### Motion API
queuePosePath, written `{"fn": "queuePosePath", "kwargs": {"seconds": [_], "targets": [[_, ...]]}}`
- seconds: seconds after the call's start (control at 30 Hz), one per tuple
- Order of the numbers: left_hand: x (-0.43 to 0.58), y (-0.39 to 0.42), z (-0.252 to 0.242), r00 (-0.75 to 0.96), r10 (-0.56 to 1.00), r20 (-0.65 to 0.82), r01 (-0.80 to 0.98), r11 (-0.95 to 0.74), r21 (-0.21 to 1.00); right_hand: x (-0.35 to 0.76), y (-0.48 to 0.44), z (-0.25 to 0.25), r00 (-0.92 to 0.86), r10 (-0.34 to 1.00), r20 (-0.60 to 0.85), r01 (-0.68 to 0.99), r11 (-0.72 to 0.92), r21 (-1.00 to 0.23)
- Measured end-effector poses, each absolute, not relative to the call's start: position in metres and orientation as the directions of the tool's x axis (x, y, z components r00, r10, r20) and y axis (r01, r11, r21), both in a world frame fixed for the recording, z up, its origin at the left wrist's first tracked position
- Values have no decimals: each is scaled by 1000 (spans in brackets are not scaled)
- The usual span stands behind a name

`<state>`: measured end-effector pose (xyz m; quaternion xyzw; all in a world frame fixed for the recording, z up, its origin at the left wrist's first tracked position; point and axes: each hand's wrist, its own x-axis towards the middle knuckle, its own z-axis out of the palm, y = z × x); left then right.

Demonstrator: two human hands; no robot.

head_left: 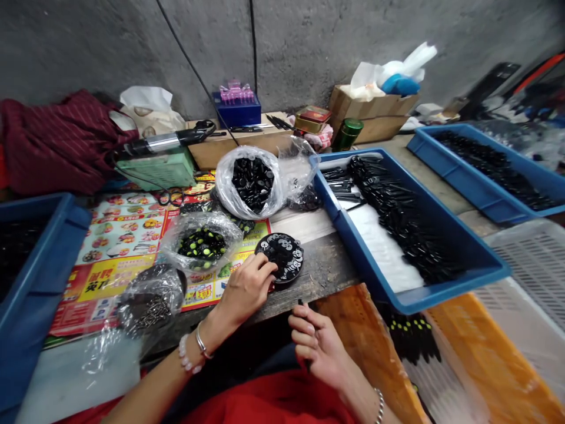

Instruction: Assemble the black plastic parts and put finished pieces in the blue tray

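My left hand (249, 285) reaches over a round black dish (295, 274) of small black disc-like pieces with pale markings. Its thumb and fingers are pinched together at the pieces; whatever lies between the fingertips is hidden. My right hand (320, 344) is closed around a slim black part (301, 302), whose tip pokes out above the fingers, just in front of the bench edge. Left of the dish sits a plastic bag of black and yellow-green round caps (203, 244). Behind it is a bag of black oval pieces (253, 182). A bag of small metal screws (152, 311) lies nearest me.
A blue bin (459, 294) of slim black parts stands right of the dish. More blue bins (489, 200) flank the bench. Below, finished-looking black pieces with yellow-green dots (412, 333) lie beside an orange sheet (371, 353). An electric screwdriver (163, 141) rests at the back left.
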<state>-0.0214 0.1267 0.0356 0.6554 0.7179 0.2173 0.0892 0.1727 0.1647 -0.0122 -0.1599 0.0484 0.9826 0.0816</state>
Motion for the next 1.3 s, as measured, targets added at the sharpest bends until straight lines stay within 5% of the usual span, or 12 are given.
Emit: {"fn": "queuePosePath", "kwargs": {"seconds": [0.4,0.83,1.07,1.3], "targets": [[-26,129,41,-227,956,188,768,57,638,174,165,-14,-923,141,-359,-165,-986,37],[-37,137,38,-316,909,272,696,27,717,172,160,-7,-850,204,-487,-109,-970,-216],[-38,141,41,-297,915,275,680,1,733,170,154,-8,-807,288,-515,-14,-882,-472],[-38,139,48,-295,923,247,635,-4,773,170,150,-12,-811,443,-382,69,-577,-814]]}}
